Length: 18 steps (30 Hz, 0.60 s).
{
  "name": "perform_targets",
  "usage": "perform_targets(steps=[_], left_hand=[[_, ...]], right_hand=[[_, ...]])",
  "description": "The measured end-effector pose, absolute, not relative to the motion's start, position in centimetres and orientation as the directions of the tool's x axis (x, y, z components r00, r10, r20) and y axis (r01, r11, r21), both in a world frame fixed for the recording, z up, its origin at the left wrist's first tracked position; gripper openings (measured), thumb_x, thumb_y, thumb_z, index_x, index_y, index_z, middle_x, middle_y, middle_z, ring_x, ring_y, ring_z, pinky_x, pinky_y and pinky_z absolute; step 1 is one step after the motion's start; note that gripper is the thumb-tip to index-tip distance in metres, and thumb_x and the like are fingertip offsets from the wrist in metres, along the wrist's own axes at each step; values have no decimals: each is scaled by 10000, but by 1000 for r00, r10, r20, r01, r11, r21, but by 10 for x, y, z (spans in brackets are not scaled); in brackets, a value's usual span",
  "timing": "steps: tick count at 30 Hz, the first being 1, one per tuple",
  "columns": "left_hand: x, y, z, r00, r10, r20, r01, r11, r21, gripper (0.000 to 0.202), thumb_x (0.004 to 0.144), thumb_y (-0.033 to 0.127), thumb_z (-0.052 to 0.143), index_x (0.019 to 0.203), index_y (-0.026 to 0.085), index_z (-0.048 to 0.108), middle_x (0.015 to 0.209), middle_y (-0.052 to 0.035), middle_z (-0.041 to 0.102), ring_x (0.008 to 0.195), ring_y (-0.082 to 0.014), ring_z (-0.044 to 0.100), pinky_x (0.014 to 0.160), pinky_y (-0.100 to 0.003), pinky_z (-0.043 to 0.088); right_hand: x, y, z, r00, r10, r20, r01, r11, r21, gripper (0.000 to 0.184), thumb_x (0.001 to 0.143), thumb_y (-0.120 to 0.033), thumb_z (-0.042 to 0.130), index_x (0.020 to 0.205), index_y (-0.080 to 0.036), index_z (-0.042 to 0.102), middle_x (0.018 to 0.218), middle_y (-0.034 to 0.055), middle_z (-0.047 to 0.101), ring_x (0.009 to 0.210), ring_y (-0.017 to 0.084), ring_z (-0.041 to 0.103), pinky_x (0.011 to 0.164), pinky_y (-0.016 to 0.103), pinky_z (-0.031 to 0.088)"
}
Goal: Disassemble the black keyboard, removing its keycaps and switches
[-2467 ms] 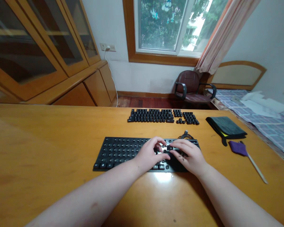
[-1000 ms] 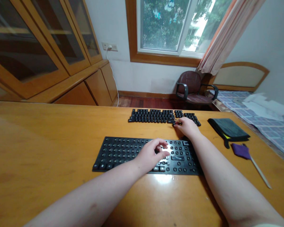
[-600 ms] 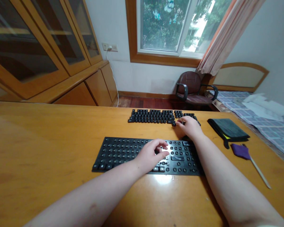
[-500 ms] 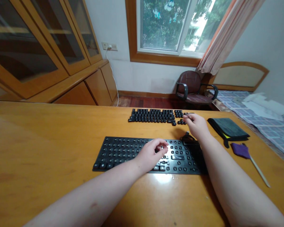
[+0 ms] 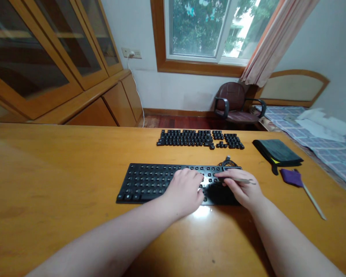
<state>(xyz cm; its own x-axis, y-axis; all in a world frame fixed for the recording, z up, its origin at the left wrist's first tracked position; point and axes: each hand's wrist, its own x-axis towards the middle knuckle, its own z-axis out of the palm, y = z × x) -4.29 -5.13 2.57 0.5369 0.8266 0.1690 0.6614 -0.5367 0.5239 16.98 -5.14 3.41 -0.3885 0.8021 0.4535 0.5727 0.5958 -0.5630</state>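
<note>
A black keyboard base (image 5: pixel 150 182) with its keycaps off lies on the wooden desk (image 5: pixel 60 184). My left hand (image 5: pixel 186 190) rests palm down on its middle, fingers laid over the key sockets and holding nothing. My right hand (image 5: pixel 240 188) is over the keyboard's right end, fingers pinched on a thin pale stick (image 5: pixel 246 181) that points right. The removed black keycaps (image 5: pixel 198 139) sit in neat rows farther back on the desk. A coiled cable (image 5: pixel 227 163) lies at the keyboard's back right corner.
A folded dark green cloth (image 5: pixel 276 152) and a purple-headed tool with a pale handle (image 5: pixel 291 177) lie at the right of the desk. Beyond the desk are wooden cabinets (image 5: pixel 60 69), a brown armchair (image 5: pixel 233 104) and a bed (image 5: pixel 320 142).
My right hand went from the keyboard to the keycap rows and came back to the keyboard's right end, now pinching a thin stick. My left hand shifted slightly and flattened on the keyboard.
</note>
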Motion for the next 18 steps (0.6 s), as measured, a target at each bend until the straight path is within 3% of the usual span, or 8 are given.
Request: perform_targets(steps=[3, 5, 9, 18], left_hand=[[-44, -59, 26, 588, 805, 80, 701, -556, 446, 535, 642, 426, 686, 1102, 188, 554, 1181, -138, 549, 1125, -352, 444, 952, -503, 320], [-45, -58, 23, 622, 782, 32, 696, -571, 435, 647, 577, 427, 741, 1139, 189, 526, 1206, -138, 536, 1156, -354, 427, 957, -491, 330], [-44, -50, 14, 657, 753, 41, 670, -608, 426, 560, 633, 338, 737, 1129, 195, 522, 1220, -120, 548, 1192, -317, 421, 967, -458, 347], [-39, -46, 7, 680, 717, 153, 597, -662, 452, 576, 632, 399, 743, 1131, 204, 531, 1218, -102, 544, 1183, -302, 410, 985, -455, 315]], right_hand=[[173, -50, 28, -340, 838, 426, 538, 545, -643, 310, 909, -319, 382, 841, -193, 656, 693, 45, 662, 549, 145, 602, 507, 251, 494], [167, -51, 27, -412, 828, 381, 522, 557, -646, 318, 907, -316, 374, 812, -187, 648, 644, 37, 643, 498, 136, 573, 484, 247, 475], [153, -52, 22, -496, 813, 306, 537, 564, -627, 284, 894, -270, 384, 781, -192, 632, 675, 37, 647, 583, 149, 591, 571, 259, 477], [149, -46, 11, -516, 827, 225, 567, 526, -633, 219, 863, -211, 412, 760, -198, 604, 726, 32, 656, 689, 168, 601, 648, 268, 452]])
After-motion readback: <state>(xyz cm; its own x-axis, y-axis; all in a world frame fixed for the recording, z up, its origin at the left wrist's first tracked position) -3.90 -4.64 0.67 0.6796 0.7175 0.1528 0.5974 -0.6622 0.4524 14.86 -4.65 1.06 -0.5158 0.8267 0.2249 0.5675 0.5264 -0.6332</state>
